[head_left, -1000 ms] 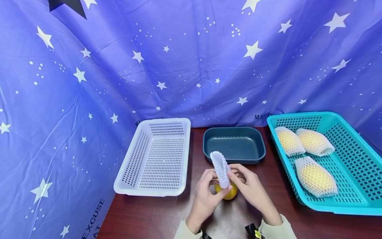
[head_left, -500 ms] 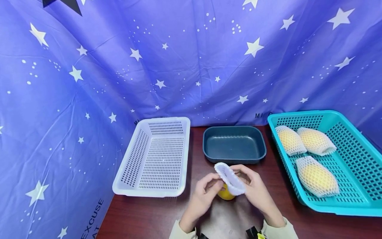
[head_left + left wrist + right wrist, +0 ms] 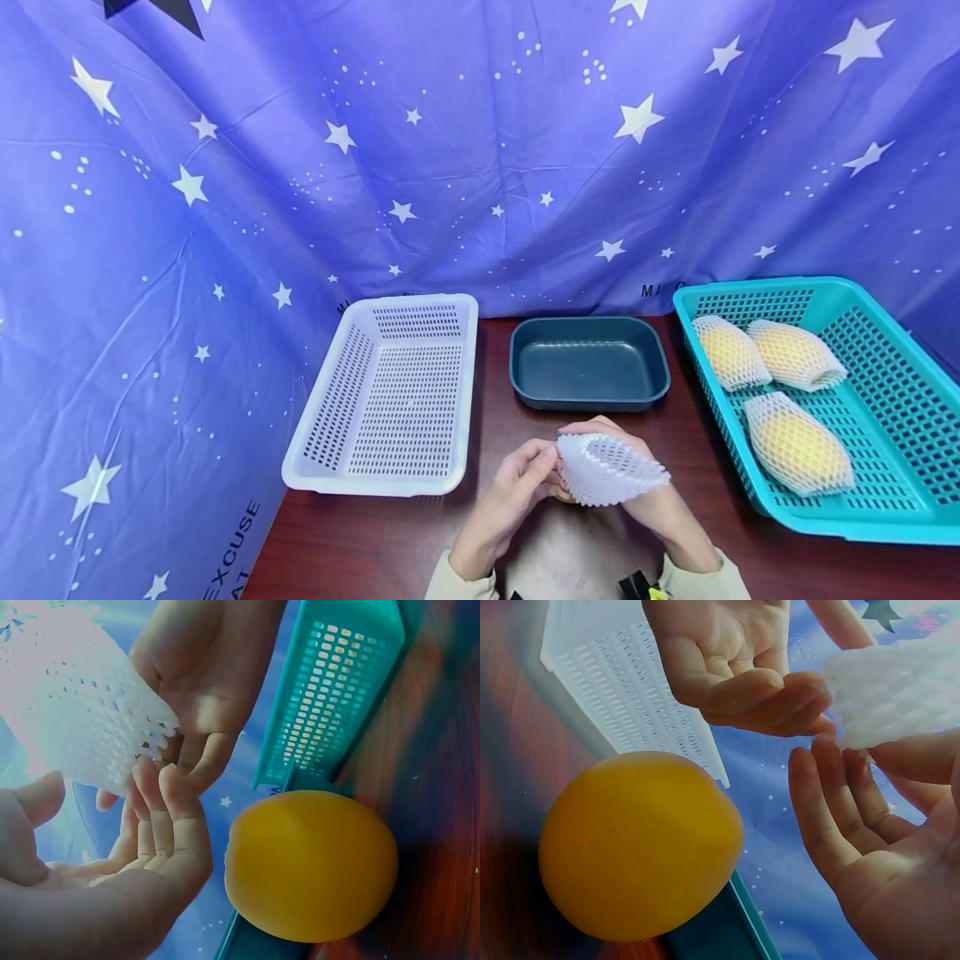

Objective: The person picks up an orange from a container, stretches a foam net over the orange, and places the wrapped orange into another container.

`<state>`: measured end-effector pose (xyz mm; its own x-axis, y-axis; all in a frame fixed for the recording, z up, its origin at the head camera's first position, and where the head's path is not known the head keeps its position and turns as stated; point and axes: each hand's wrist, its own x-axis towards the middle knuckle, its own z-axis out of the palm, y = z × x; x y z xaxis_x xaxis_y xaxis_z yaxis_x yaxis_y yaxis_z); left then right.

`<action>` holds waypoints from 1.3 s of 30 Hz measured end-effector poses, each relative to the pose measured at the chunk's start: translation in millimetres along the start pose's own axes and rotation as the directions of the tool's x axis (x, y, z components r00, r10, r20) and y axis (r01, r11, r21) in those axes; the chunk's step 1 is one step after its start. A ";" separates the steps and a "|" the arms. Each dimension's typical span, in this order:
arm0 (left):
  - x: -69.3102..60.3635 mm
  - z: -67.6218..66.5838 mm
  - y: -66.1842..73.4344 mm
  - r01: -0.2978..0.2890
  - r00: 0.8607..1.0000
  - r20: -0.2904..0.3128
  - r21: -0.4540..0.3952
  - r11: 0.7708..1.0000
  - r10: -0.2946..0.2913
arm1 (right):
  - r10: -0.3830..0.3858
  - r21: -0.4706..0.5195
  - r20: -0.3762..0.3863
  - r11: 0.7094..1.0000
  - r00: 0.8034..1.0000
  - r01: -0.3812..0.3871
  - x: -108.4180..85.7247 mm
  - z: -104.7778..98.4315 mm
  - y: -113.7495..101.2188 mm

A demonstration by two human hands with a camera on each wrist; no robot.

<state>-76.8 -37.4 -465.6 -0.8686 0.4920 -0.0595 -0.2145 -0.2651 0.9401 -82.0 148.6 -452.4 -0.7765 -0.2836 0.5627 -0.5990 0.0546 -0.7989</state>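
A white foam fruit net is off its fruit and hangs between both hands, its open end tilted right in the head view. My right hand pinches it under the thumb, as the right wrist view shows. With loosely bent fingers, my left hand touches the net's edge; in the left wrist view its thumb stands apart from the fingertips. Below the hands, a smooth yellow fruit rests bare on the table; in the head view it is almost wholly hidden.
A white perforated basket stands on the left of the brown table. Behind the hands is a dark teal tray. The turquoise basket on the right holds several net-wrapped yellow fruits. Starry blue cloth hangs behind.
The net has swung from upright over the yellow fruit to the right, its mouth now spread wider. My left hand's fingers have slid to its left edge; my right hand has turned beneath it.
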 end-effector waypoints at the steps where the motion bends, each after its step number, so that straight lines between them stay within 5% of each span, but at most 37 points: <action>1: 0.0 0.1 -0.8 0.004 1.000 0.002 -0.001 1.000 -0.004 | -0.021 -0.009 -0.010 1.000 1.000 0.021 2.1 1.3 -3.6; 8: 0.8 -0.4 -5.0 0.066 0.997 0.043 -0.016 0.998 -0.065 | -0.080 0.077 -0.013 0.994 0.997 0.081 7.8 2.4 -16.1; 15: -1.0 0.5 -1.8 0.036 0.999 -0.003 0.006 0.999 -0.036 | 0.156 0.248 0.063 0.954 0.986 -0.167 -4.6 -8.1 12.1; 20: -1.2 1.4 1.5 -0.029 0.999 -0.046 -0.009 1.000 0.028 | 0.323 0.216 0.052 0.920 0.945 -0.326 -6.9 -8.5 11.8; 23: -0.5 2.4 1.9 -0.057 0.996 -0.069 -0.016 0.998 0.056 | 0.409 0.249 0.104 0.872 0.906 -0.422 -8.2 -7.4 8.2; 26: 0.2 4.1 0.9 -0.088 0.993 -0.087 -0.026 0.996 0.085 | 0.422 0.302 0.188 0.834 0.887 -0.461 -11.0 -7.0 5.4; 29: 0.8 6.3 -0.1 -0.111 0.990 -0.096 -0.038 0.993 0.107 | 0.377 0.358 0.243 0.821 0.894 -0.444 -13.8 -6.9 6.5; 36: 1.5 10.1 -3.1 -0.086 0.991 -0.108 -0.076 0.993 0.077 | 0.503 0.234 0.093 0.828 0.859 -0.510 -14.3 -3.6 5.5; 39: 2.0 10.6 -4.6 -0.062 0.990 -0.134 -0.059 0.996 0.053 | 0.525 0.302 0.062 0.801 0.849 -0.517 -15.0 -3.1 8.0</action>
<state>-72.8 -26.4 -466.6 -0.9309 0.3613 -0.0538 -0.1865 -0.3436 0.9204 -75.8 156.3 -466.6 -0.9614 -0.2712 0.0454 -0.0192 -0.0986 -0.9949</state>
